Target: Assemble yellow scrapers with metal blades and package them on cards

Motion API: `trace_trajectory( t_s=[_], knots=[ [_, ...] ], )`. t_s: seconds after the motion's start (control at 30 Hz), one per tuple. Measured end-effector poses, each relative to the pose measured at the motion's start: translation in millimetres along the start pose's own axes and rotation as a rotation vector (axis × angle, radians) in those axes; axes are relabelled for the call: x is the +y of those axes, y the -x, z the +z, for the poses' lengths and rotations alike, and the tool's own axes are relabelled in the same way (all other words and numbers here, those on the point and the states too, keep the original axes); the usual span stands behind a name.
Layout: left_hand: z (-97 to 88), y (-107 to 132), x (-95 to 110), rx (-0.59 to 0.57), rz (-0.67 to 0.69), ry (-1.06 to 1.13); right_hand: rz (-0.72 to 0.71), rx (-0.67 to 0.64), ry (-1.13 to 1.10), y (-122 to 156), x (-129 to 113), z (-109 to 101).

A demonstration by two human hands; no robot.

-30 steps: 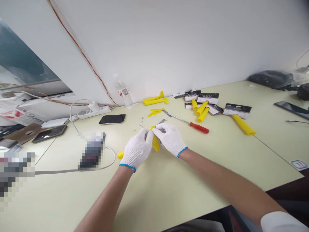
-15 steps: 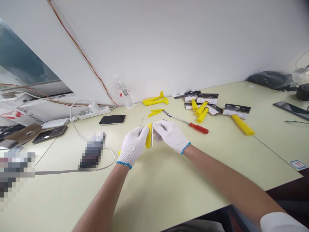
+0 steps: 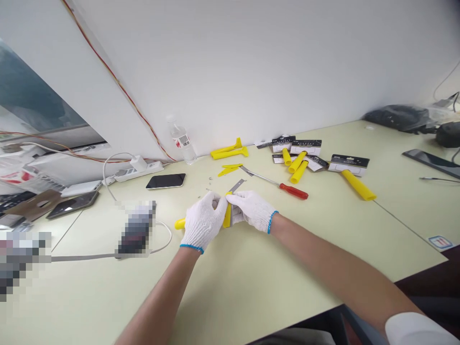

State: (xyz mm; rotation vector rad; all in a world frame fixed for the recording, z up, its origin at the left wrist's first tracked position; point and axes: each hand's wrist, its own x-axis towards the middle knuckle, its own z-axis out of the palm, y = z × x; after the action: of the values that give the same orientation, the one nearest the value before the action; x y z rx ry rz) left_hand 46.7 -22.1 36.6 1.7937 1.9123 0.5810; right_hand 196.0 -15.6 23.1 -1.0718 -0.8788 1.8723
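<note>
My left hand [image 3: 204, 218], in a white knit glove, is closed around a yellow scraper [image 3: 227, 219]. Its rounded handle end [image 3: 179, 224] sticks out to the left of the glove. On the scraper's wide head, a grey metal edge faces right. My right hand [image 3: 253, 210], gloved too, is closed with thumb and fingers pinching that head near its top; the fingertips are partly hidden. Just beyond both hands lies a flat grey blade [image 3: 237, 185]. Farther back are a red-handled screwdriver [image 3: 293, 190], another blade [image 3: 247, 170] and thin yellow pieces [image 3: 230, 168].
Two yellow scraper handles [image 3: 230, 152] lie by the wall near a water bottle [image 3: 183, 143]. Several yellow tubes [image 3: 297, 162] and black-and-white cards [image 3: 305, 145] are at the back right. A phone [image 3: 166, 180], power strip [image 3: 140, 171] and white cable [image 3: 168, 235] occupy the left.
Both hands and the scraper have come slightly lower and nearer me, with the head tilted differently. The blade beyond them and the scraper's handle end show more now.
</note>
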Motion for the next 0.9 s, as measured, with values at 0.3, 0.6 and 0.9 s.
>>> trace_trajectory(
  t_s=[0.3,0.6,0.9],
  knots=[
    [-0.4,4.3,0.9,0.063,0.082,0.001,-0.019,0.037,0.011,0.1,-0.3,0.0],
    [-24.0,1.5,-28.4,-0.084,0.49,-0.215,-0.046,0.066,-0.003,-4.3,-4.8,-11.8],
    [-13.7,-2.1,-21.5,-0.056,0.554,-0.464,-0.045,0.057,0.065,3.1,-14.3,-12.0]
  ],
)
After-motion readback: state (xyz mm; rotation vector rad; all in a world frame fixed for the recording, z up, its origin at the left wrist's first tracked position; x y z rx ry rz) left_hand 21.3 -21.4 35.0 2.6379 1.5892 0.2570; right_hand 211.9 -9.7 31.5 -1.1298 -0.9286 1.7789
